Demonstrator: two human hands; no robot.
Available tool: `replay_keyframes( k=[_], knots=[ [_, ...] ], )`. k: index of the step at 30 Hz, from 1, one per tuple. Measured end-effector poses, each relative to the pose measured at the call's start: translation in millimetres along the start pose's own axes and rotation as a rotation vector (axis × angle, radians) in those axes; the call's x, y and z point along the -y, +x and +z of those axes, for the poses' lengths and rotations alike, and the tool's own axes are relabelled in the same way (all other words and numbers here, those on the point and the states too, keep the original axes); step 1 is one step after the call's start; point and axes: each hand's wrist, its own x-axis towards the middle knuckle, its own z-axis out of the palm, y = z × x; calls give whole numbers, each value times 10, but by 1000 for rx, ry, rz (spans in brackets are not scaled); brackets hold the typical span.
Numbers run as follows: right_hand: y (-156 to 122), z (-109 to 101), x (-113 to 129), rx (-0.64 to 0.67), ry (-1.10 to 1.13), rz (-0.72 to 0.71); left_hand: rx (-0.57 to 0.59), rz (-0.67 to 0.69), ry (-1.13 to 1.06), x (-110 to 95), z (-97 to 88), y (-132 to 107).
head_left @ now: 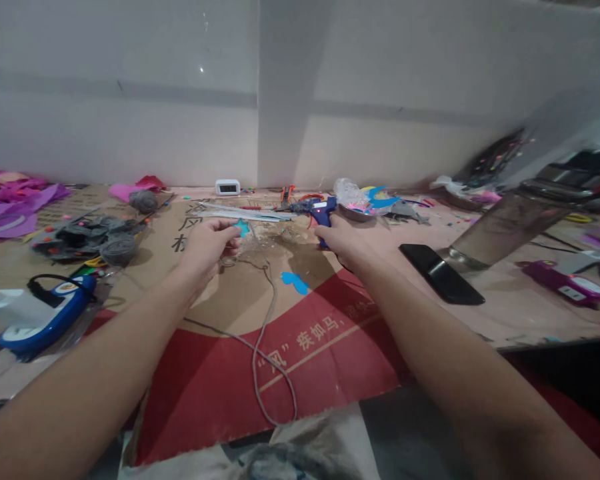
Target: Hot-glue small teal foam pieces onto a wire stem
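Observation:
Between the fingertips of my left hand (pixel 209 248) is a small blue star cutout (pixel 242 228). My right hand (pixel 341 239) is wrapped around the handle of a blue glue gun (pixel 323 212), whose nozzle points left. A blue cloud-like cutout (pixel 295 283) lies flat on the cardboard (pixel 220 293), below and between my hands. A thin grey cord (pixel 260 333) runs from near my left hand and loops down over the red part of the cardboard. Several white sticks (pixel 250 215) lie behind my hands.
Grey yarn pieces (pixel 117 248) and a blue power strip (pixel 55 320) are at left. A small white clock (pixel 227 187) stands by the wall. To the right are a bowl (pixel 360 215) with blue cutouts, a black phone (pixel 441 273), a clear bottle (pixel 510 223) and a purple power strip (pixel 567 283).

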Motion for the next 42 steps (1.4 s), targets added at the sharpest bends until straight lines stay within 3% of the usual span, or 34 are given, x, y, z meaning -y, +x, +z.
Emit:
replay_keyframes(
  k=[3,7,13,26,42],
  knots=[
    [-28,76,101,14,221,90,-19,-1,-19,9,-14,17],
    [-141,144,257,136,306,-30,-15,-18,-47,43,-39,53],
    [-317,176,400,251,160,-143,3,-1,-8,60,-55,70],
    [-360,301,359,230,-112,-408,-24,12,6,27,17,11],
    [-371,304,352,213,-223,-432,-49,36,-23,25,30,16]
  ],
)
